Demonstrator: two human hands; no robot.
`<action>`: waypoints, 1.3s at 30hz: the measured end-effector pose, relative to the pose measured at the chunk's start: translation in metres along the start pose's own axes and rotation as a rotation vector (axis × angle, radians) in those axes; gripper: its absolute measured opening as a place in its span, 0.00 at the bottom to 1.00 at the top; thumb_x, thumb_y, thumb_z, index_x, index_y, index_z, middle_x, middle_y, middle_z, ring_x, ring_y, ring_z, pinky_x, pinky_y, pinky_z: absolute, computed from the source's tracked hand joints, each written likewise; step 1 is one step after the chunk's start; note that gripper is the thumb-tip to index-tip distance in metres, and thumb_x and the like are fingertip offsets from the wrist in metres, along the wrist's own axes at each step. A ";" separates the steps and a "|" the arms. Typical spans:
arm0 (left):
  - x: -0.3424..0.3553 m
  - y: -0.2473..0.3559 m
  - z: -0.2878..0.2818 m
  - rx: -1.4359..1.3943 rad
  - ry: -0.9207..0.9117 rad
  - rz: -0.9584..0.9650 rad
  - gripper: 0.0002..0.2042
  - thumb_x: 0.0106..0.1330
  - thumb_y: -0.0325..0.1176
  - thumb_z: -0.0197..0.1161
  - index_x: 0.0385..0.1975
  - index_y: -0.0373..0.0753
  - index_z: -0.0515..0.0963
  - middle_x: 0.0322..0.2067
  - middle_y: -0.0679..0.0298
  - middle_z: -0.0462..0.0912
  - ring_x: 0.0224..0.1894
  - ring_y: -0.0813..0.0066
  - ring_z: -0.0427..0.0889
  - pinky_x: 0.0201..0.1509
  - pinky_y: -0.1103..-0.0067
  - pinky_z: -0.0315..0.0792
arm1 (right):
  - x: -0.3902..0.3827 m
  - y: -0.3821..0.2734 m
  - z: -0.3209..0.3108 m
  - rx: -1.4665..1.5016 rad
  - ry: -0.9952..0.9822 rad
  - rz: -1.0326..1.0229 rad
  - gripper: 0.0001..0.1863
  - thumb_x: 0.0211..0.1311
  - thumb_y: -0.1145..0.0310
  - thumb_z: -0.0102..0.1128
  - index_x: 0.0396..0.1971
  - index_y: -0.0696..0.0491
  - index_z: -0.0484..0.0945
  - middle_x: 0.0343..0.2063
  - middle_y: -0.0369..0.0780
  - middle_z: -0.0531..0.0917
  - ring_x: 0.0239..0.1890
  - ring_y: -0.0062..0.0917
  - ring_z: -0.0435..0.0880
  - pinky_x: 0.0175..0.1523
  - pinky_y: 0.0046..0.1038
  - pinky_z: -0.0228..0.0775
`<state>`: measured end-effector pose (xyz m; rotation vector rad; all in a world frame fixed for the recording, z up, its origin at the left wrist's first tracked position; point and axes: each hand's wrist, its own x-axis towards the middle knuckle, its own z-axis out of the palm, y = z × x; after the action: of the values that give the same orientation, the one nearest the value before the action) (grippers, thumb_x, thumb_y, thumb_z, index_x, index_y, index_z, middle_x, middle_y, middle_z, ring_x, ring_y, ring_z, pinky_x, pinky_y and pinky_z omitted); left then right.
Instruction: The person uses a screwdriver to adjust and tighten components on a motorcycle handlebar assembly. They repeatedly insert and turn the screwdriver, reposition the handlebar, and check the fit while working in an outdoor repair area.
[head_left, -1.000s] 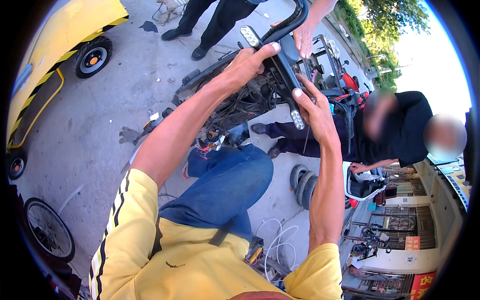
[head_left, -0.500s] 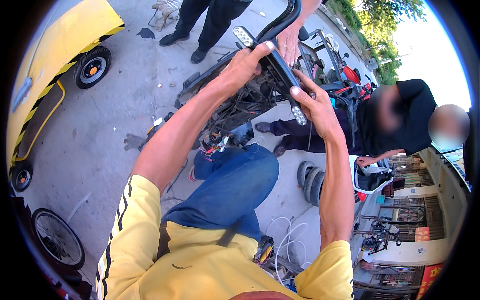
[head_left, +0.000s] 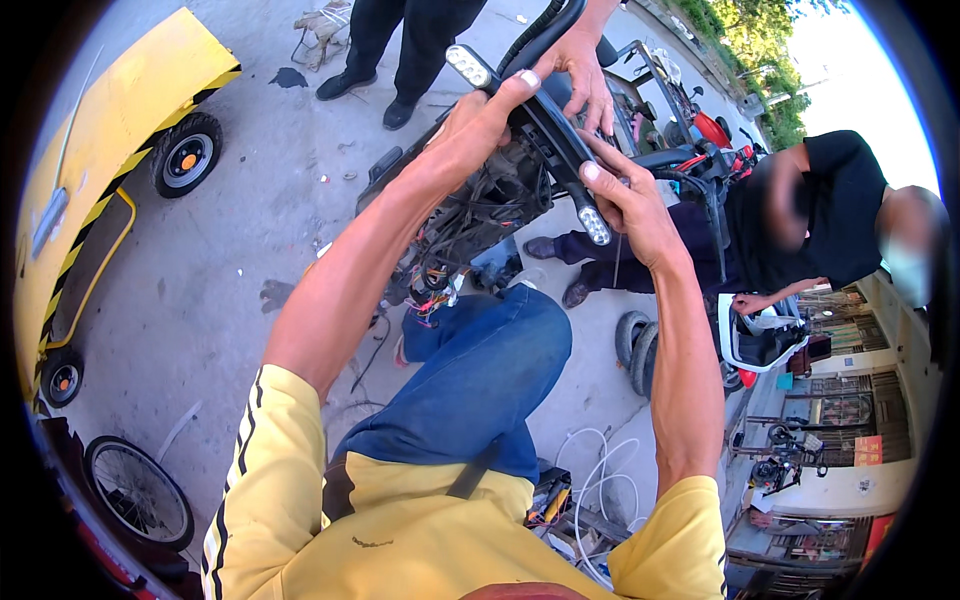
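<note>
A black light bar [head_left: 553, 137] with a cluster of clear LEDs at each end lies slantwise across the front of a partly stripped vehicle frame [head_left: 485, 205]. My left hand [head_left: 478, 125] grips it near its upper left end, the thumb pressed on top. Near the lower right end, my right hand [head_left: 638, 205] closes on the bar, thumb on top and fingers beneath. A thin dark rod [head_left: 617, 262] hangs down from my right hand; its upper part is hidden by the fingers. Another person's hand [head_left: 582, 75] reaches in beside the bar, its fingers spread. Loose coloured wires [head_left: 432, 290] dangle below the frame.
A person in dark clothes [head_left: 805, 215] is at the right, and another's dark-trousered legs [head_left: 400, 50] stand at the top. A yellow cart [head_left: 120, 90] is at the left. Tyres [head_left: 640, 350], a white hose [head_left: 605, 465] and a spoked wheel [head_left: 140, 490] lie on the concrete floor.
The other person's hand has come lower, with its fingers bent and spread beside the bar. My hands keep their hold on the bar. The whole view has shifted slightly.
</note>
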<state>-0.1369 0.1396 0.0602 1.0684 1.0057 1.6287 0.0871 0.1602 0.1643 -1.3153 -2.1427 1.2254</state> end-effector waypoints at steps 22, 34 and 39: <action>-0.007 -0.011 -0.014 -0.073 -0.101 -0.025 0.34 0.78 0.66 0.43 0.41 0.41 0.86 0.19 0.79 0.56 0.22 0.86 0.51 0.28 0.76 0.47 | -0.006 0.000 0.015 -0.247 0.069 -0.161 0.46 0.68 0.49 0.78 0.76 0.63 0.72 0.53 0.46 0.87 0.43 0.22 0.82 0.51 0.27 0.77; -0.007 -0.011 -0.010 -0.031 -0.059 0.014 0.37 0.70 0.73 0.47 0.46 0.42 0.83 0.31 0.68 0.75 0.31 0.79 0.65 0.36 0.74 0.61 | -0.007 -0.003 0.010 -0.210 0.054 -0.092 0.44 0.69 0.48 0.76 0.77 0.57 0.73 0.43 0.39 0.84 0.44 0.23 0.79 0.53 0.27 0.72; -0.004 -0.015 -0.009 0.001 -0.012 0.106 0.35 0.73 0.69 0.47 0.47 0.40 0.83 0.29 0.69 0.72 0.30 0.79 0.64 0.36 0.73 0.59 | -0.004 -0.008 0.001 -0.164 0.008 -0.015 0.43 0.68 0.47 0.77 0.76 0.56 0.74 0.43 0.38 0.84 0.44 0.23 0.79 0.54 0.27 0.71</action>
<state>-0.1410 0.1383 0.0432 1.1482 0.9565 1.7051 0.0841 0.1545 0.1709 -1.3639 -2.2841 1.0557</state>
